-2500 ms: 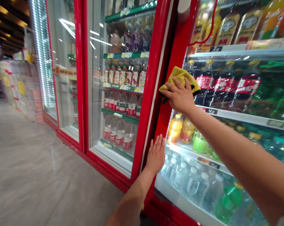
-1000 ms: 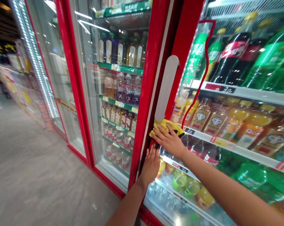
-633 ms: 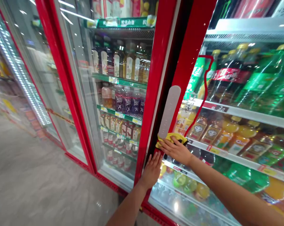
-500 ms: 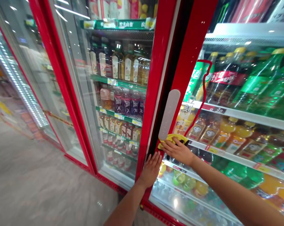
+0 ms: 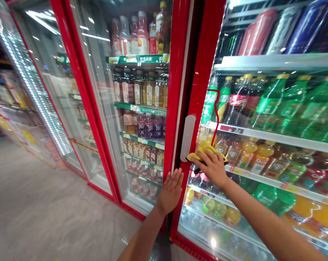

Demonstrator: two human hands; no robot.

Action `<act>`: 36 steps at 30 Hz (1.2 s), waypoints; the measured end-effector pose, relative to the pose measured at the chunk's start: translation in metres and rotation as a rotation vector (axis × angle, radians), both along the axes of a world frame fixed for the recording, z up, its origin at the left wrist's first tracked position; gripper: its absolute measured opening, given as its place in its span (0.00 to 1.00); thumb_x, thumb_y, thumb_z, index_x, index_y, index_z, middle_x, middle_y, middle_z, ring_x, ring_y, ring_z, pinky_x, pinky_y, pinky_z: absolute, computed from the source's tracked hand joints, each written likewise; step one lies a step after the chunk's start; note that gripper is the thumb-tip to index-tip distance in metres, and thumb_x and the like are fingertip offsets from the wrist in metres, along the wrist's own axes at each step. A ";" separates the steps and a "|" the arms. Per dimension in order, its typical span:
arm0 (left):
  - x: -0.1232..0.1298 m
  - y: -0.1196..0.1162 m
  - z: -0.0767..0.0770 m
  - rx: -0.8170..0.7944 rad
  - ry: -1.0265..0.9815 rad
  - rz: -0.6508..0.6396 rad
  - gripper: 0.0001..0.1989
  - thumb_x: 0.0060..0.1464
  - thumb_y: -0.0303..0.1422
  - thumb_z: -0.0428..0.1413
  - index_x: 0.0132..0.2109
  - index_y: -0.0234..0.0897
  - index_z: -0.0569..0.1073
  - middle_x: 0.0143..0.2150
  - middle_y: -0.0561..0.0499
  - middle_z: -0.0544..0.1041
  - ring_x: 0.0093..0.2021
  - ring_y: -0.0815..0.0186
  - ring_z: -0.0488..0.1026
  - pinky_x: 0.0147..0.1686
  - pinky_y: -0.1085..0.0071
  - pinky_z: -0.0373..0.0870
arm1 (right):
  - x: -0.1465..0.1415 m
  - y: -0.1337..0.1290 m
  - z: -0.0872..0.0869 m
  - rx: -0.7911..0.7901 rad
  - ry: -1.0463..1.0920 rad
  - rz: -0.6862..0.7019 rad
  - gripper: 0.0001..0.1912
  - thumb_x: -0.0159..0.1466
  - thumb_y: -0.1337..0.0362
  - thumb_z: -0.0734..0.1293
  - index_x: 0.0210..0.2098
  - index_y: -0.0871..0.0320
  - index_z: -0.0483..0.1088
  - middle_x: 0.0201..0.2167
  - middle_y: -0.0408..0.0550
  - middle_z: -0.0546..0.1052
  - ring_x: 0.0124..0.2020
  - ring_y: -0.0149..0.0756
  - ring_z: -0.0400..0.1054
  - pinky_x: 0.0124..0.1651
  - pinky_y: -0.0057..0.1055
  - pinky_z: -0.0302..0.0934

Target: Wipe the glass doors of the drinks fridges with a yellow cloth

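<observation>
yellow cloth [image 5: 206,146] shifted rightward from handle [image 5: 188,136], spread under right grip [image 5: 214,168]

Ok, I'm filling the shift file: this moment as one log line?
right hand: on yellow cloth; cloth: beside grey handle; left hand: open, by red door frame; bottles: on shelves

Left hand [image 5: 171,190] is positioned palm down, fingers extended; right hand [image 5: 212,167] is held beside it, fingers spread.
</observation>
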State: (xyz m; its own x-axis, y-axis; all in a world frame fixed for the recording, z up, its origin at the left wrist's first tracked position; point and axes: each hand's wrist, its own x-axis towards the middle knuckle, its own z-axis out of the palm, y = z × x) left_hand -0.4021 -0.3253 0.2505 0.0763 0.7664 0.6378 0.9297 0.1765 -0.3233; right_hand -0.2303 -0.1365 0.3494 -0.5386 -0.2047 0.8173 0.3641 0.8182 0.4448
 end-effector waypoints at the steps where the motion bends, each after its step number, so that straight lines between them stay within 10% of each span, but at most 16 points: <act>1: 0.002 -0.003 0.005 0.012 0.002 0.013 0.32 0.67 0.29 0.46 0.75 0.29 0.50 0.77 0.40 0.53 0.77 0.56 0.47 0.73 0.53 0.53 | -0.004 -0.003 0.002 0.004 0.012 0.021 0.19 0.69 0.65 0.68 0.56 0.40 0.74 0.58 0.43 0.78 0.61 0.46 0.65 0.61 0.47 0.52; 9: 0.003 0.003 0.045 0.049 0.025 0.016 0.31 0.66 0.28 0.46 0.74 0.30 0.53 0.76 0.41 0.55 0.77 0.57 0.49 0.72 0.53 0.56 | -0.040 0.005 0.028 0.037 -0.091 0.010 0.19 0.69 0.65 0.67 0.58 0.45 0.74 0.62 0.48 0.75 0.60 0.46 0.64 0.59 0.45 0.53; 19: -0.009 0.036 0.107 0.133 0.109 -0.130 0.32 0.65 0.28 0.46 0.74 0.29 0.52 0.77 0.43 0.51 0.78 0.58 0.44 0.74 0.56 0.51 | -0.060 0.000 0.153 0.010 0.166 -0.123 0.17 0.69 0.66 0.64 0.54 0.46 0.77 0.59 0.49 0.76 0.54 0.49 0.61 0.55 0.48 0.54; 29: -0.020 0.046 0.128 0.130 0.105 -0.195 0.32 0.67 0.29 0.46 0.75 0.29 0.51 0.78 0.42 0.50 0.78 0.57 0.41 0.75 0.53 0.47 | -0.049 -0.007 0.126 0.047 0.092 -0.169 0.18 0.69 0.67 0.65 0.55 0.44 0.77 0.59 0.40 0.78 0.51 0.47 0.62 0.45 0.41 0.56; 36: -0.026 0.065 0.158 0.177 0.105 -0.223 0.35 0.66 0.29 0.47 0.76 0.29 0.47 0.79 0.42 0.45 0.78 0.57 0.39 0.75 0.54 0.45 | -0.050 0.024 0.192 0.043 0.292 -0.216 0.15 0.71 0.65 0.65 0.53 0.43 0.78 0.60 0.41 0.77 0.57 0.48 0.65 0.56 0.46 0.58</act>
